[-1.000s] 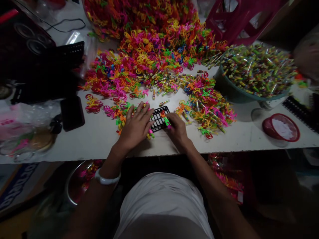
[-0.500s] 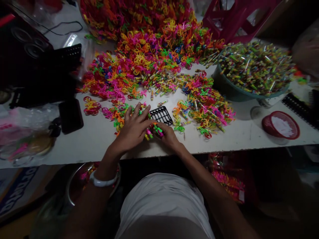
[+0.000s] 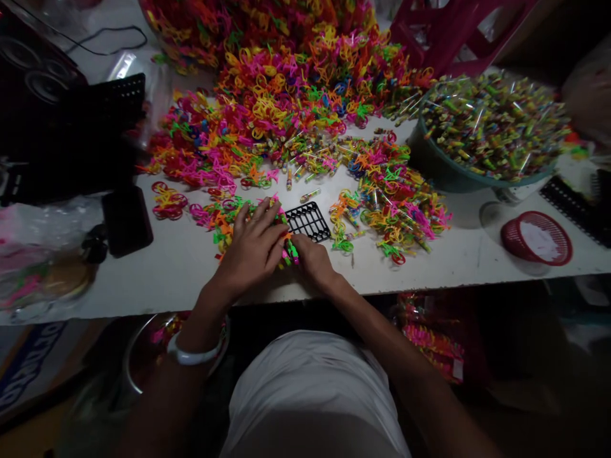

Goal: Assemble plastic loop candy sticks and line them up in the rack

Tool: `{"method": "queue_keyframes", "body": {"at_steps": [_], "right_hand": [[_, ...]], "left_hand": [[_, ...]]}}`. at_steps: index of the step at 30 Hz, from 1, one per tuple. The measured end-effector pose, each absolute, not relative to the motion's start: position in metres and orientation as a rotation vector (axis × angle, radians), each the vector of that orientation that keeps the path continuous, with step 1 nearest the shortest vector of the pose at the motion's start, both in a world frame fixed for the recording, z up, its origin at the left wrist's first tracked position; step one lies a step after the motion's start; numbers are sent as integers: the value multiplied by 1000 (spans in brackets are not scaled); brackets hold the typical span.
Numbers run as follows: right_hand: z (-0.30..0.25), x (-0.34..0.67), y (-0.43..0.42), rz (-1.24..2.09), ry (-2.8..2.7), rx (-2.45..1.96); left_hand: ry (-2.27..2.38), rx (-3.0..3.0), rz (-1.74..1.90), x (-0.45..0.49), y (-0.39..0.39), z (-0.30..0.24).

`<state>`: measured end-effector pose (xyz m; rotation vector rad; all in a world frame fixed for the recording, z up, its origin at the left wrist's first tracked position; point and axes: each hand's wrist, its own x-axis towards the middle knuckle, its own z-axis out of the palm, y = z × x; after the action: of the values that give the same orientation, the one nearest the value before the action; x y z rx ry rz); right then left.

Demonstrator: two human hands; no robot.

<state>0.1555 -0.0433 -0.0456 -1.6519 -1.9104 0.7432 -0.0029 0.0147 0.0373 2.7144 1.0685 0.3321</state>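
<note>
My left hand (image 3: 252,251) lies with its fingers stretched forward over a cluster of small colourful plastic pieces (image 3: 226,222). Its thumb reaches toward my right hand (image 3: 312,259), whose fingers are curled around small green and pink plastic toy pieces (image 3: 291,252). Parts of these pieces are hidden between the two hands. Just beyond the right hand lies a black slotted plastic rack (image 3: 309,221), its left end covered by the left fingers. A small clear tube with coloured contents (image 3: 310,195) rests behind the rack.
A large heap of bright plastic pieces (image 3: 267,108) spreads across the table's back. On the right stand a green tub (image 3: 439,168) full of small tubes and a red basket (image 3: 518,238) holding white paper. A phone (image 3: 126,221) and plastic bags (image 3: 62,226) lie left.
My left hand has shifted slightly left, and its fingers lie lower and closer together. My right hand has moved a little left, with the green and pink pieces still in it.
</note>
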Motion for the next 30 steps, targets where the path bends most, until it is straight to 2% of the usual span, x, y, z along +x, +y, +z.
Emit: {"method": "queue_keyframes", "body": {"at_steps": [7, 10, 13, 16, 20, 23, 30], "right_hand": [[-35, 151, -37, 713, -2039, -1752], [-25, 174, -39, 598, -1911, -1766], [-15, 210, -37, 321, -1570, -2157], [-10, 240, -28, 253, -1409, -2419], [-13, 251, -21, 277, -1403, -2151], [-18, 235, -26, 424, -1285, -1832], [-31, 178, -45, 1118, -1175, -1381]], "left_hand": [[1165, 2752, 323, 9, 9, 38], [1178, 2744, 314, 11, 9, 38], [1177, 2745, 316, 10, 9, 38], [1187, 2754, 325, 9, 9, 37], [1176, 2760, 334, 7, 9, 35], [1169, 2771, 326, 6, 10, 35], [1159, 2786, 314, 5, 11, 32]]}}
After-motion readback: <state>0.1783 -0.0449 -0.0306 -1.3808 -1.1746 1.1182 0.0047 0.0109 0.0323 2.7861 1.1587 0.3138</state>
